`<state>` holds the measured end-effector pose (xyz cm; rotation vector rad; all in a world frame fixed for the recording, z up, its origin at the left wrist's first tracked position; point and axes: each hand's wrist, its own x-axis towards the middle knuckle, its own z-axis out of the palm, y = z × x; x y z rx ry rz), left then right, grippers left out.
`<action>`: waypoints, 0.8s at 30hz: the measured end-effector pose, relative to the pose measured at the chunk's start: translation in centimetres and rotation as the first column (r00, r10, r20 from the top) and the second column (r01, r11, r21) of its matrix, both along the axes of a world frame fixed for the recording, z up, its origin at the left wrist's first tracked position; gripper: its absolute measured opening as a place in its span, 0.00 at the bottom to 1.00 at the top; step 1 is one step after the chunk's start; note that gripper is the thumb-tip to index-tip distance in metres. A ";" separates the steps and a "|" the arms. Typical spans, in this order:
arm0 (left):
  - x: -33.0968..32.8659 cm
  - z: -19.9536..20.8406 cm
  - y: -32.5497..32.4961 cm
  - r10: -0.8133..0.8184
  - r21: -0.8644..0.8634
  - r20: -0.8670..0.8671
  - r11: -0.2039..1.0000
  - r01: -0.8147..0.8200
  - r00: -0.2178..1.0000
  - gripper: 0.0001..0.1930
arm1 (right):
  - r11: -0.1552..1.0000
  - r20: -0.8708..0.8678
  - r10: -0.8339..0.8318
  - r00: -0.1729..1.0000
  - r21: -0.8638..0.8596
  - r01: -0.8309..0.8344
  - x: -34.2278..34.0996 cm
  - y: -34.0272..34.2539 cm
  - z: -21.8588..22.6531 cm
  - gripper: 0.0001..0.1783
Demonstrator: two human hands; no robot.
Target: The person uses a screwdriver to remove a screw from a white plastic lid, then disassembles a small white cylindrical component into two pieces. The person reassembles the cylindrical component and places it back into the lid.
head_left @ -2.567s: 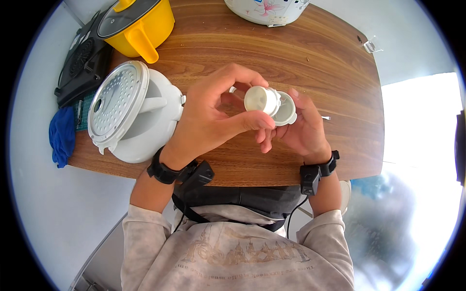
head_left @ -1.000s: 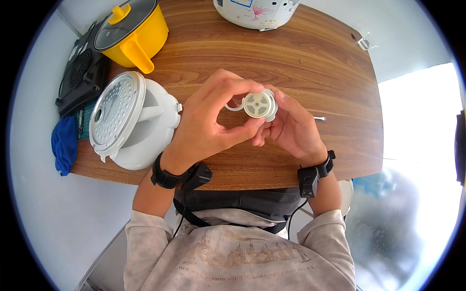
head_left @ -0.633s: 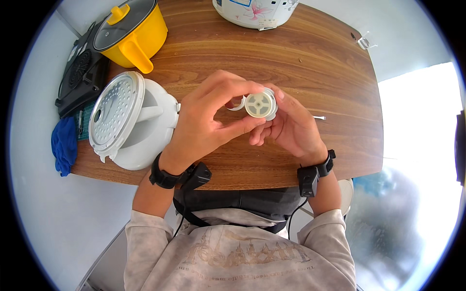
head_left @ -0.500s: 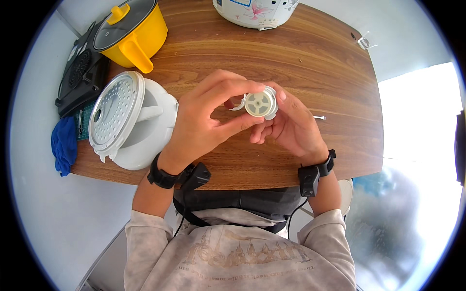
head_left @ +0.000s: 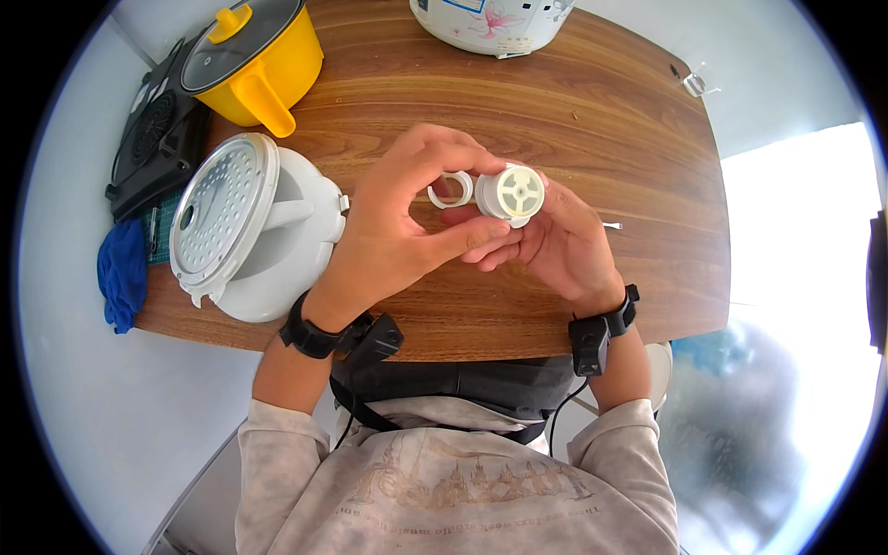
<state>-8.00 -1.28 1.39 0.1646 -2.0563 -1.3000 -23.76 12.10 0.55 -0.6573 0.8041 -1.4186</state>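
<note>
Above the middle of the table I hold a small white round valve point(head_left: 521, 191) with a cream spoked disc facing up. On its left side shows a white ring point(head_left: 450, 191), open in the middle, which appears joined to it. My left hand point(head_left: 407, 208) is closed on the valve, thumb below and index finger above. The fingers of my right hand point(head_left: 564, 236) are closed around its right side and underside, partly hidden. Close to my left wrist stands a white round appliance point(head_left: 296, 254) with its perforated lid point(head_left: 224, 217) tilted up.
At the back left a yellow pot point(head_left: 268, 88) with a glass lid stands beside a black device point(head_left: 153, 139). A blue cloth point(head_left: 122, 277) hangs at the left table edge. A white flowered appliance point(head_left: 490, 28) is at the back. A small white stick point(head_left: 612, 226) lies right of my right hand.
The valve has shifted right and turned, so its side and the ring show more fully. Both hands still hold it; my left fingertips have moved slightly around its edge.
</note>
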 end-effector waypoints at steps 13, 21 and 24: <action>0.5 0.0 0.1 -0.077 0.130 0.063 0.989 0.068 0.995 0.24 | 0.991 -0.176 -0.112 0.978 0.059 0.124 0.4 0.3 0.7 0.25; -0.1 -0.1 0.6 -0.011 0.122 0.025 0.992 0.008 1.000 0.22 | 0.877 -0.558 -0.474 0.681 -0.230 0.422 0.9 0.5 0.9 0.17; -0.1 -0.1 0.6 0.009 0.072 0.046 0.997 -0.012 0.999 0.22 | 0.865 -0.571 -0.495 0.655 -0.257 0.430 1.2 0.4 1.0 0.18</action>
